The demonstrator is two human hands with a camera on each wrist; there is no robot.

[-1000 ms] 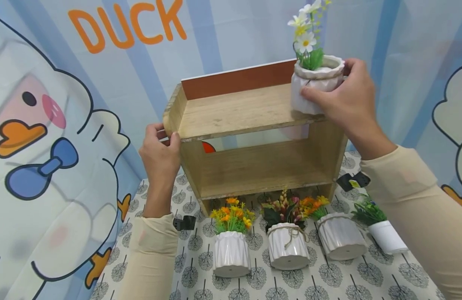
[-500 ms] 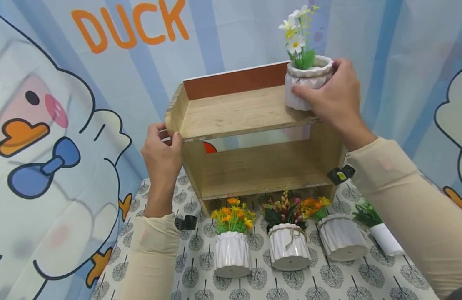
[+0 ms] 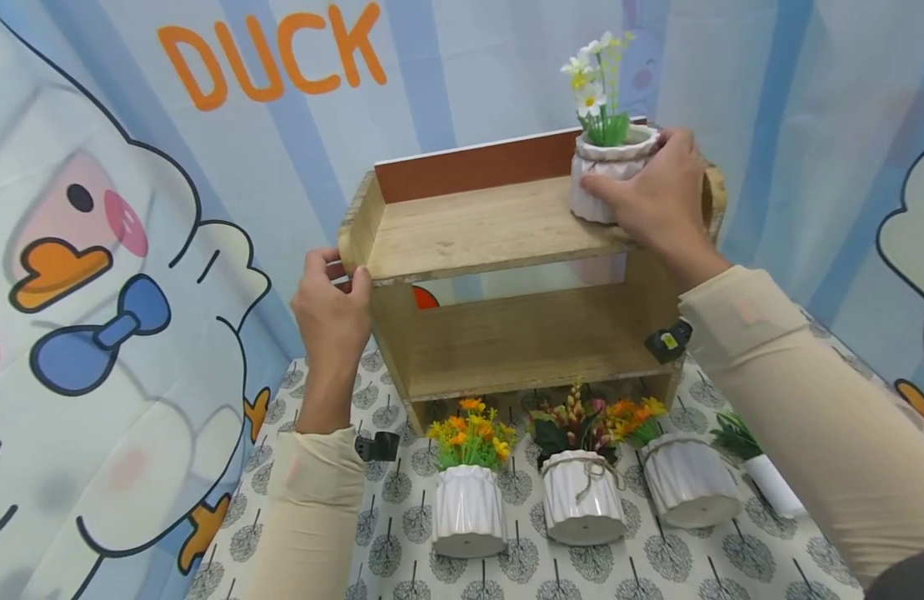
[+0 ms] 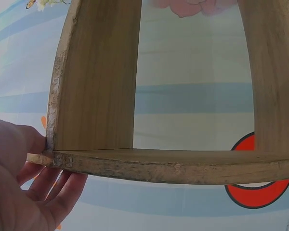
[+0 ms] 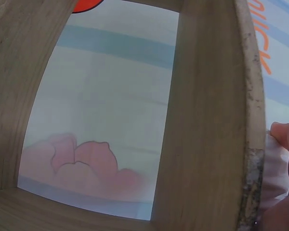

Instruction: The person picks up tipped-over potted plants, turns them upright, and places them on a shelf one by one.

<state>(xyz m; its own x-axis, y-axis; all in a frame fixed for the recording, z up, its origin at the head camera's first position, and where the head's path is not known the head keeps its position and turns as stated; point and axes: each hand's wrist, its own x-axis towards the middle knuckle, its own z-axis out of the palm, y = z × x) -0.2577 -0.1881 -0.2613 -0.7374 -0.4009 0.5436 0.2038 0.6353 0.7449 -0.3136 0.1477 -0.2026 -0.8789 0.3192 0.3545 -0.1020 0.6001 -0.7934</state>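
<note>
A wooden shelf unit (image 3: pixel 476 233) with a brown back strip stands on the table. At its upper left end my left hand (image 3: pixel 331 310) grips the side panel, thumb in front; the left wrist view shows fingers (image 4: pixel 70 192) curled under the wood's edge. My right hand (image 3: pixel 660 200) holds a white ceramic pot (image 3: pixel 595 198) with white daisies (image 3: pixel 591 96) at the right end of the top board. The pot is upright; whether its base touches the board I cannot tell. In the right wrist view the shelf hides most of that pot (image 5: pixel 274 178).
In front of the shelf stand white pots with orange flowers (image 3: pixel 469 512), reddish blooms (image 3: pixel 584 500) and a twine-tied one (image 3: pixel 690 479). A smaller green-leaved pot (image 3: pixel 775 485) is partly behind the right sleeve. The tablecloth (image 3: pixel 387 554) has a tree print; a duck-patterned curtain (image 3: pixel 462 75) hangs behind.
My right hand has moved the daisy pot leftward and lower over the top board, uncovering the shelf's right side panel. My left hand keeps its grip on the shelf.
</note>
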